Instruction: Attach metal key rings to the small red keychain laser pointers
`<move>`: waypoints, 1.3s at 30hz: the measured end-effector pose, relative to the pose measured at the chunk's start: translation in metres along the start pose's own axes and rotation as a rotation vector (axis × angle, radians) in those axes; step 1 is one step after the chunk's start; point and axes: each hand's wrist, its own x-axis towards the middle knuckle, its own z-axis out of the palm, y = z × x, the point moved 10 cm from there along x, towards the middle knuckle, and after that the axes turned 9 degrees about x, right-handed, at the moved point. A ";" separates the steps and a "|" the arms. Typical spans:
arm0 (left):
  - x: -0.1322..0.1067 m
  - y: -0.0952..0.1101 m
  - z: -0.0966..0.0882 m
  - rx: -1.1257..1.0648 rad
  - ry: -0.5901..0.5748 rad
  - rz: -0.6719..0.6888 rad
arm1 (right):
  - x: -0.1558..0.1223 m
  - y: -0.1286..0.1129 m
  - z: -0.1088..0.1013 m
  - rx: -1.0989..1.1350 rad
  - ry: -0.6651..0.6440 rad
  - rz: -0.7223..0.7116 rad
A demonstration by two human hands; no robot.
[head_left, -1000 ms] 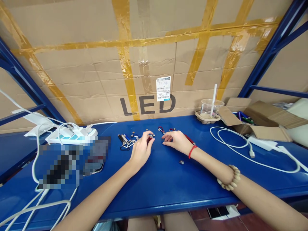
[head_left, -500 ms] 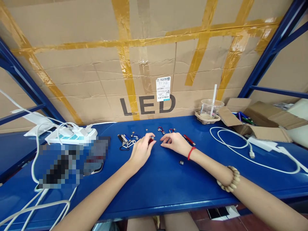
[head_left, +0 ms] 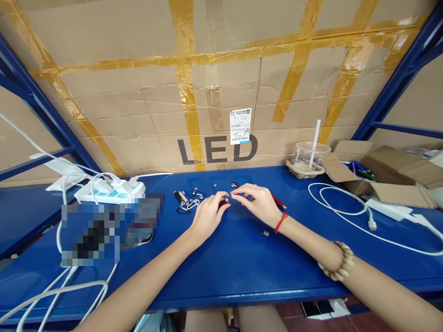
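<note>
Red torch (head_left: 224,202) between left fingers (head_left: 221,197) (right fingertips touching)

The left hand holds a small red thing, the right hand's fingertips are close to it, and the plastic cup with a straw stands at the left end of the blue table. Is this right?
Not quite. In the head view the plastic cup with its straw stands toward the right end of the blue table, not the left. The left hand does hold the small red thing, the right hand close by.

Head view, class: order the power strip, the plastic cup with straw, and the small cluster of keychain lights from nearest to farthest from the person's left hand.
1. Keychain lights: just left of the left hand on the blue table.
2. Power strip: farther left, cables plugged in.
3. Plastic cup: far right, by the cardboard wall.
</note>
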 end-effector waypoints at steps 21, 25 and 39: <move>-0.001 0.005 0.001 -0.012 0.002 0.046 | -0.005 -0.014 0.007 0.057 -0.016 -0.124; -0.001 0.006 0.000 -0.002 0.009 0.051 | -0.005 -0.014 0.008 0.072 -0.019 -0.125; 0.000 0.009 -0.003 0.099 0.022 0.076 | -0.004 -0.006 0.011 0.041 -0.082 -0.032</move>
